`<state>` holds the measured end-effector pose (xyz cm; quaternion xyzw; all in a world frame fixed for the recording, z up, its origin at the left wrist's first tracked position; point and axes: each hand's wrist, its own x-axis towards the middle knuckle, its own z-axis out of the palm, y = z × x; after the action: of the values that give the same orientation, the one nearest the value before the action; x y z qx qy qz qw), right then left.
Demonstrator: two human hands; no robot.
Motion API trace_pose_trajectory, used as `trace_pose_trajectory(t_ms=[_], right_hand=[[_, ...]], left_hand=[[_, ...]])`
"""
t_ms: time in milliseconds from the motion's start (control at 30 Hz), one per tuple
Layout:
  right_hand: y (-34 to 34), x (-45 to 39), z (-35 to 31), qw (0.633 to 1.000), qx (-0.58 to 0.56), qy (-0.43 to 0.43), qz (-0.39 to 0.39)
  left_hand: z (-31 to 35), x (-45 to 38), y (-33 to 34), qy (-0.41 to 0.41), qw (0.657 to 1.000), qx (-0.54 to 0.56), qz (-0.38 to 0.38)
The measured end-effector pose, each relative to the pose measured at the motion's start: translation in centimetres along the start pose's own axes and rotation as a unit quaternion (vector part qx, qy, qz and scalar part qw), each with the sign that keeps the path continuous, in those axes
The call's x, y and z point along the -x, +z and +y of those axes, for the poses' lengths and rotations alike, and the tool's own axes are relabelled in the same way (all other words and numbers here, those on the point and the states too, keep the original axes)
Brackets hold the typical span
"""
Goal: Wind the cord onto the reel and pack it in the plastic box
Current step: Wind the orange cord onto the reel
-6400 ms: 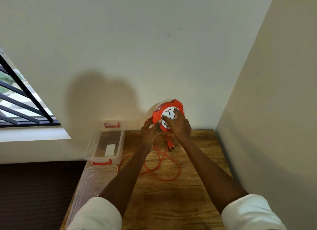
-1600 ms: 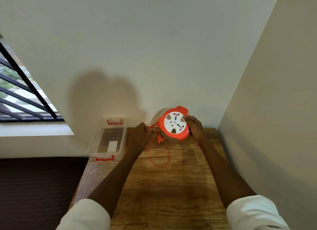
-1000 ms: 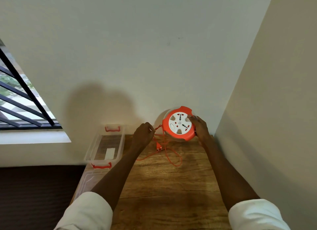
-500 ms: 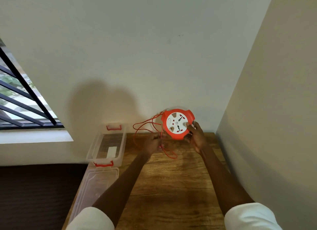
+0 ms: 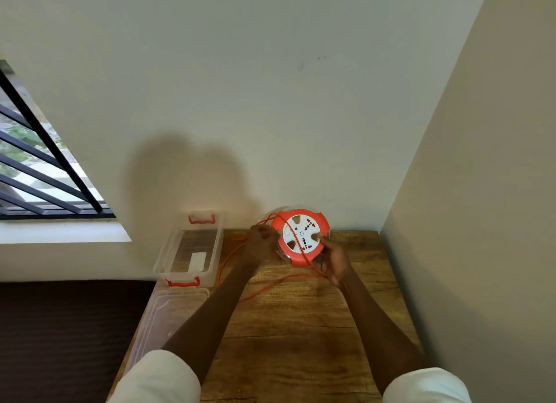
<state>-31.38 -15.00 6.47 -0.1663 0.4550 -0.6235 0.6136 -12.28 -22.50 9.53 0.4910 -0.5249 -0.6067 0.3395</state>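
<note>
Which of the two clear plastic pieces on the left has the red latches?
The plastic box farther from the person, open, a red latch at each end. The lid lying nearer has none.

Loose cord (image 5: 264,286) crosses the table (image 5: 301,342) between reel (image 5: 301,237) and open plastic box (image 5: 189,252).

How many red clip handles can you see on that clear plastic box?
2: one red handle on the far end of the plastic box, near the wall, and one on its near end, beside the lid.

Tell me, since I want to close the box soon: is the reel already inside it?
No, the reel is held by both hands above the table, while the box stands apart to its left.
</note>
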Motion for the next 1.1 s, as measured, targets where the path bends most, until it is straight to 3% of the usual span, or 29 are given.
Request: trace_pose_trajectory(t_ms=[100, 200, 300, 400, 500, 667, 800, 933, 1033, 1100], right_hand=[[0.0, -0.3, 0.0, 0.999, 0.031, 0.015, -0.001], [0.6, -0.6, -0.4, 0.981, 0.192, 0.014, -0.023], [0.9, 0.3, -1.0, 0.922, 0.38, -0.003, -0.068], [-0.9, -0.1, -1.7, 0.864, 0.499, 0.004, -0.07], [-3.2, -1.1, -2.7, 0.882, 0.466, 0.003, -0.072], [-3.6, -2.6, -4.0, 0.939, 0.333, -0.075, 0.042], [-3.5, -4.3, -3.4, 0.915, 0.349, -0.131, 0.156], [-5.3, -6.2, -1.7, 0.845, 0.497, -0.105, 0.165], [-5.5, -5.8, -1.1, 0.758, 0.641, -0.014, 0.121], [-4.9, -5.3, -1.2, 0.679, 0.729, 0.067, 0.057]], left_hand=[[0.7, 1.3, -0.1, -0.017, 0.998, 0.04, -0.043], [0.7, 0.6, -0.1, 0.005, 0.999, 0.043, 0.006], [0.7, -0.3, -0.6, 0.017, 0.998, -0.013, 0.059], [0.9, -0.6, -1.7, 0.032, 0.992, -0.09, 0.079], [0.0, -1.4, -3.3, 0.032, 0.986, -0.14, 0.083], [-1.4, -1.0, -5.7, 0.047, 0.988, -0.149, 0.012], [-1.4, -0.1, -6.5, 0.039, 0.994, -0.098, -0.021], [-0.7, -0.3, -6.9, 0.024, 1.0, -0.004, 0.005], [0.4, -0.8, -7.1, 0.024, 0.998, 0.046, 0.042], [1.1, -1.3, -6.9, 0.037, 0.995, 0.062, 0.062]])
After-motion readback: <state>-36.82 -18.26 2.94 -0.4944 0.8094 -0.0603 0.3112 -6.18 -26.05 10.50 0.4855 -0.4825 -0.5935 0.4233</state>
